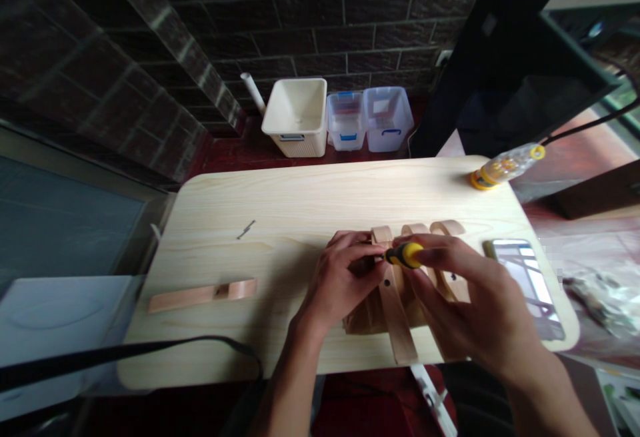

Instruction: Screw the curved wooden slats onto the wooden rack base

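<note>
My right hand (465, 297) grips a yellow and black screwdriver (411, 255), its tip pointing left toward a wooden slat (397, 320) with a curled end. Close by the tip, my left hand (340, 274) is closed, thumb and fingers pinched together; what lies between them is hidden. Under both hands is a wooden piece (367, 314), crossed by several curled slats. Dark round spots, like screw heads or holes, show on two of them. A similar loose slat (185, 297) lies at the table's left, and thin dark screws (246, 229) rest farther back.
On the pale wooden table (300, 197), a clear bottle-shaped container with yellow ends (507, 167) stands at the back right. A phone (527, 287) lies at the right edge. Beyond the table are a cream bin (295, 137) and two clear plastic boxes (387, 120). A black strap (200, 340) crosses the front left.
</note>
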`<action>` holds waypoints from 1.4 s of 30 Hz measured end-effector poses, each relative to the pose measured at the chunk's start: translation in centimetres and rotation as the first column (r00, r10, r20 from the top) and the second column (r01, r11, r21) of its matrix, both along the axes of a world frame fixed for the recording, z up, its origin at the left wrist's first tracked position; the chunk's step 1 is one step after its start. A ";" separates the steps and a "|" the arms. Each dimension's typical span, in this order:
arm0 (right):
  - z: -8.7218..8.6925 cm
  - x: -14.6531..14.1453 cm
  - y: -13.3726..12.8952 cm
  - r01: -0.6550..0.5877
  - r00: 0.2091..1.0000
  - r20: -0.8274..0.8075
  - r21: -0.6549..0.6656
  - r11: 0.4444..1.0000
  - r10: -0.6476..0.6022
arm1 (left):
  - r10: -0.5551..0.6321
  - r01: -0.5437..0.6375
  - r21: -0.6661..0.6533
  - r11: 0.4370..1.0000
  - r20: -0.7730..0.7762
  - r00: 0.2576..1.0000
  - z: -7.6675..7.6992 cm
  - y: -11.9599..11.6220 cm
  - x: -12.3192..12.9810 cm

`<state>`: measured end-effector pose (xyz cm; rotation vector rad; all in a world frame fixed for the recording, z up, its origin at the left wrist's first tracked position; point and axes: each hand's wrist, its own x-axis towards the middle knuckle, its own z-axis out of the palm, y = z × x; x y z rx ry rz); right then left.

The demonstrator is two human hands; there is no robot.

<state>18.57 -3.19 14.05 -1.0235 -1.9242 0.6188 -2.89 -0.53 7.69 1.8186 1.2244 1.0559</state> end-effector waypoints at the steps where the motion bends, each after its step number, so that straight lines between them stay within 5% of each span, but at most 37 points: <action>1: 0.0 0.0 0.0 -0.004 1.000 -0.003 0.000 1.000 0.004 | -0.004 0.004 -0.002 1.000 0.003 1.000 0.0 0.0 0.0; 42: 0.4 0.0 0.1 0.011 0.999 0.035 0.017 1.000 -0.012 | -0.014 0.013 0.044 0.999 0.026 1.000 -0.3 0.0 0.0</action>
